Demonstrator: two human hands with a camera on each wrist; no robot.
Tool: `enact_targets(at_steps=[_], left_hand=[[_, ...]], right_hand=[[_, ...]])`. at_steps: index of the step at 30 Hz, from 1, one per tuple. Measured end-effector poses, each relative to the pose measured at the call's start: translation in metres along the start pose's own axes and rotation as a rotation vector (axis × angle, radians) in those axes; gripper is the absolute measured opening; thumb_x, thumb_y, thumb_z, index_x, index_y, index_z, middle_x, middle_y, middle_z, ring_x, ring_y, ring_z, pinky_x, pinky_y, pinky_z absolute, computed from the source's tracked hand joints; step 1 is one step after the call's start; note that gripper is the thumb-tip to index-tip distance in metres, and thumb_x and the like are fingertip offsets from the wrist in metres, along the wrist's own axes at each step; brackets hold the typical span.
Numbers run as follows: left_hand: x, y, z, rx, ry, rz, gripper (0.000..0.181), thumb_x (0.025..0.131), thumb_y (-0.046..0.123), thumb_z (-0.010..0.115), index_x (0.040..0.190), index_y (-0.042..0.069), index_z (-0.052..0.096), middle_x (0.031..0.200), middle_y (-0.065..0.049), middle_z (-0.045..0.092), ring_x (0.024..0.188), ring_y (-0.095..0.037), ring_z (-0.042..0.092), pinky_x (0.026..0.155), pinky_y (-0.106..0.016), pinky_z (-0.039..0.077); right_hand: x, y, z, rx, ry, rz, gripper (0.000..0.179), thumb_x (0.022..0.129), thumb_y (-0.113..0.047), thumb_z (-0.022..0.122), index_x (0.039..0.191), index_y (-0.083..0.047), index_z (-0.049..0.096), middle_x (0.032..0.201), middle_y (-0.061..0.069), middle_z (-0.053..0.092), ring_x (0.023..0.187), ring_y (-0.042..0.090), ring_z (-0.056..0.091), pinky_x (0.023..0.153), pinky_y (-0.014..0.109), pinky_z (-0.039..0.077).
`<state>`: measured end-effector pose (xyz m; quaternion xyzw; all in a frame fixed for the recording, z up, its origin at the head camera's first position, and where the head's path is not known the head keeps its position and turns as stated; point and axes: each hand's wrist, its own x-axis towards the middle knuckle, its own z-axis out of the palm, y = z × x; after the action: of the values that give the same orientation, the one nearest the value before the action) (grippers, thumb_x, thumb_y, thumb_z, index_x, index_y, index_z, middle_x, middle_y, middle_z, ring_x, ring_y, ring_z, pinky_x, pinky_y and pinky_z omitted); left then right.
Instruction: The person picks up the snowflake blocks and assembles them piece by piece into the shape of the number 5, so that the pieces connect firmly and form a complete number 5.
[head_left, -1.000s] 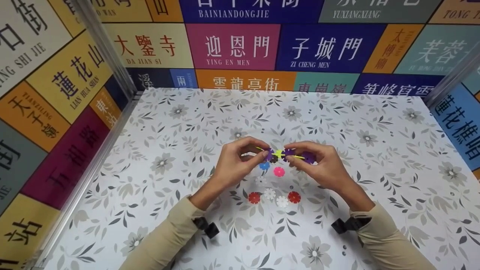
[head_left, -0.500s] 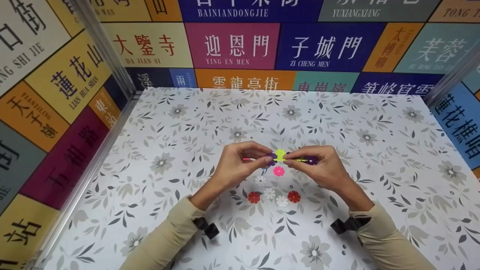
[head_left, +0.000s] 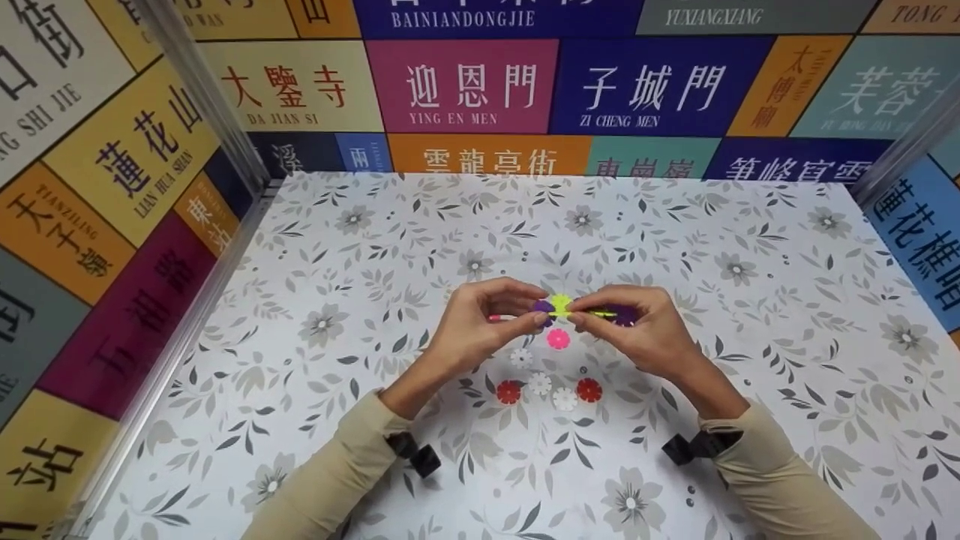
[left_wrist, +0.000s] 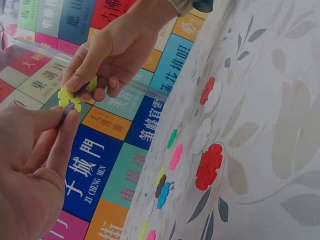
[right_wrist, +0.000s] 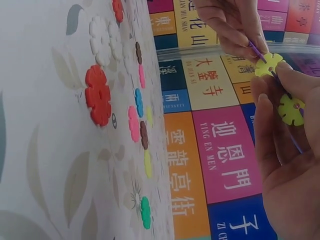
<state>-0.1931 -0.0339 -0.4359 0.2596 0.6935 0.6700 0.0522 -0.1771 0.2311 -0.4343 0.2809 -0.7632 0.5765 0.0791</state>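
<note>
Both hands hold a chain of interlocking plastic snowflake discs raised over the table. My left hand (head_left: 487, 322) pinches a purple disc (head_left: 543, 307) between thumb and fingers, at the left side of a yellow disc (head_left: 559, 302). On the other side, my right hand (head_left: 641, 322) pinches the chain with its thumb and index finger close to that yellow disc. In the right wrist view a second yellow disc (right_wrist: 290, 111) lies within the right hand, slotted into purple pieces. Another purple disc (head_left: 624, 315) shows beyond the right fingers. The palm hides part of the chain.
Loose discs lie on the flower-patterned table (head_left: 360, 390): red (head_left: 508, 391), white (head_left: 565, 398) and pink (head_left: 558, 339). Wrist views also show blue (left_wrist: 163, 195), brown (right_wrist: 144, 135) and green (right_wrist: 145, 212) ones. Lettered panels (head_left: 465, 86) stand behind and at the sides.
The right thumb and fingers have shifted left, from a purple disc to beside the yellow disc. That yellow disc has turned its flat face into view. The left hand keeps its pinch.
</note>
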Motion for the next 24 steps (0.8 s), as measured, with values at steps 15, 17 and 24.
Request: enact_targets(at_steps=[15, 17, 24], left_hand=[[0.003, -0.005, -0.011, -0.095, 0.059, -0.034, 0.023, 0.099, 0.006, 0.079, 0.121, 0.004, 0.073, 0.114, -0.016, 0.073, 0.110, -0.042, 0.078, 0.094, -0.042, 0.069], [0.003, -0.006, -0.012, -0.119, 0.065, -0.041, 0.024, 0.100, 0.006, 0.078, 0.123, 0.004, 0.072, 0.118, -0.017, 0.070, 0.110, -0.036, 0.078, 0.096, -0.043, 0.068], [0.004, -0.007, -0.012, -0.090, 0.051, -0.045, 0.030, 0.102, 0.007, 0.076, 0.131, 0.007, 0.076, 0.131, -0.015, 0.071, 0.115, -0.026, 0.077, 0.101, -0.041, 0.066]], right_hand=[[0.004, 0.019, -0.010, -0.163, -0.066, 0.187, 0.071, 0.091, -0.020, 0.090, 0.154, -0.025, 0.059, 0.123, 0.004, 0.076, 0.097, 0.014, 0.078, 0.080, 0.025, 0.067], [0.005, 0.025, -0.011, -0.188, -0.069, 0.217, 0.068, 0.092, -0.023, 0.090, 0.153, -0.024, 0.059, 0.121, 0.003, 0.077, 0.098, 0.015, 0.078, 0.079, 0.025, 0.067], [0.011, 0.045, -0.011, -0.338, -0.036, 0.321, 0.033, 0.099, -0.027, 0.082, 0.126, -0.010, 0.072, 0.114, 0.009, 0.081, 0.107, 0.027, 0.078, 0.089, 0.041, 0.068]])
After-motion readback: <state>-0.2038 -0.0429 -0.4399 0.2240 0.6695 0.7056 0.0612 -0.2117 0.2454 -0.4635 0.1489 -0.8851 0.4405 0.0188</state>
